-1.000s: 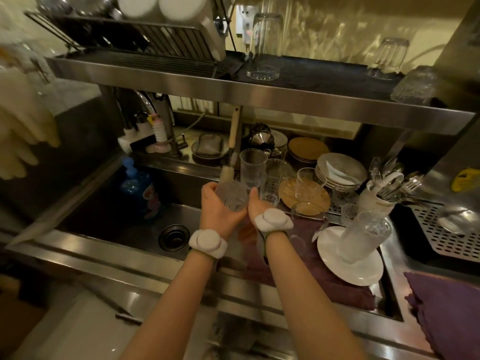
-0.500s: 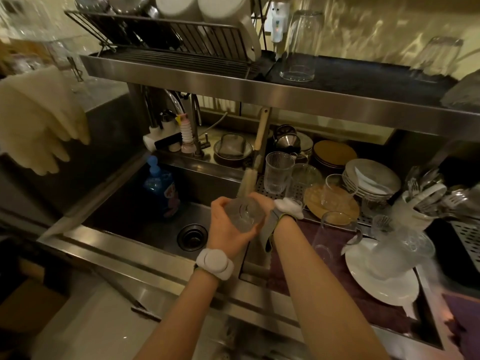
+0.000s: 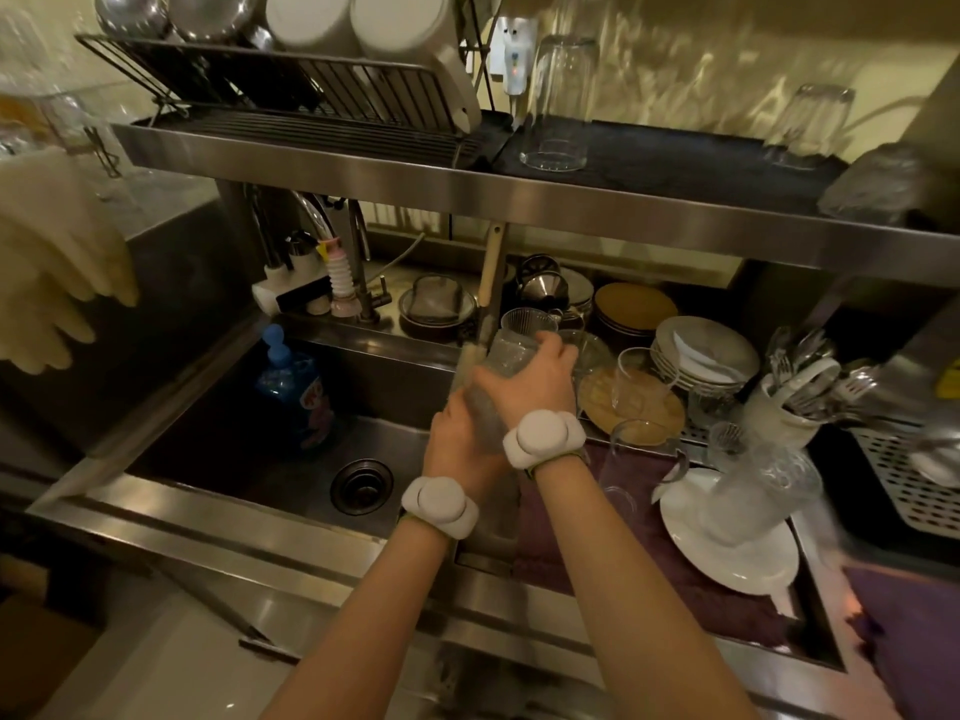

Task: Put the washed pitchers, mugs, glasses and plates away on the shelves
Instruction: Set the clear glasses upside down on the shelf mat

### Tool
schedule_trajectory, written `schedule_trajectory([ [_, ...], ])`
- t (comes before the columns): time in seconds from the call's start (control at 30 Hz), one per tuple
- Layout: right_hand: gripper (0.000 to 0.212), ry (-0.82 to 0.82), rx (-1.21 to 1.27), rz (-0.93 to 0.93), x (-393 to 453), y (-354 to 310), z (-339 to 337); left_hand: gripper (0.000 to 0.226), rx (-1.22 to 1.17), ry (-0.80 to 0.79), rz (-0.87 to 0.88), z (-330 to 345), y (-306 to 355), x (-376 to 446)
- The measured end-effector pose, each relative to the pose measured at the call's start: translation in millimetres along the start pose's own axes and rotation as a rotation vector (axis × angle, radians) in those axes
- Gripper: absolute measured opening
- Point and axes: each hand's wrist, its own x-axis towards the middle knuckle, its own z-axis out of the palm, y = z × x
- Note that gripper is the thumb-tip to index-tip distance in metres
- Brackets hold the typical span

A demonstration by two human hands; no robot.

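Note:
Both my hands hold one clear ribbed glass over the right rim of the sink. My left hand grips its lower end from below. My right hand wraps over the top of it. The glass lies tilted, partly hidden by my fingers. Behind it stand more clear glasses and a ribbed tumbler. A stack of white plates and brown plates sit further back. A glass pitcher lies on a white plate. On the steel shelf above, a tall glass stands upside down.
The sink basin with its drain lies at left, a blue soap bottle in its corner. A dish rack with bowls fills the shelf's left. Cutlery holder stands right. Rubber gloves hang far left.
My right hand has moved over the top of the glass and the glass has tipped onto its side. The camera view shifted left and closer.

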Motion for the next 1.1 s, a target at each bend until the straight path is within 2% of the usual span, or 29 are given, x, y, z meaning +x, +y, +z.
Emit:
schedule_trajectory([
  [0.07,0.084,0.011,0.07,-0.073,-2,-1,-12,0.079,-0.066,0.039,0.043,-3,13,-4],
  [0.2,0.099,-0.055,0.398,-0.107,-5,-5,-45,0.084,-0.166,0.098,0.111,-6,46,-15],
  [0.3,0.102,-0.084,0.456,-0.168,-9,-8,-74,0.082,-0.231,0.132,0.144,-4,70,-20],
  [0.4,0.096,-0.117,0.488,-0.243,-9,-9,-101,0.078,-0.32,0.167,0.188,-2,91,-23],
  [0.53,0.097,-0.16,0.491,-0.301,-10,-18,-134,0.082,-0.39,0.212,0.282,-2,125,-20],
  [0.67,0.07,-0.108,0.458,-0.339,-3,-28,-165,0.079,-0.42,0.267,0.366,-8,162,-15],
  [0.8,0.066,0.005,0.487,-0.386,17,-50,-192,0.071,-0.502,0.19,0.436,-21,203,2],
  [0.87,0.068,0.036,0.518,-0.39,30,-61,-204,0.08,-0.444,0.128,0.484,-29,219,16],
  [0.97,0.067,0.097,0.5,-0.443,53,-74,-221,0.097,-0.02,0.184,0.598,-43,225,35],
  [1.0,0.068,0.13,0.477,-0.463,62,-80,-228,0.096,0.042,0.212,0.611,-48,225,43],
  [1.1,0.07,0.235,0.405,-0.491,100,-99,-239,0.079,0.031,0.225,0.586,-57,229,76],
])
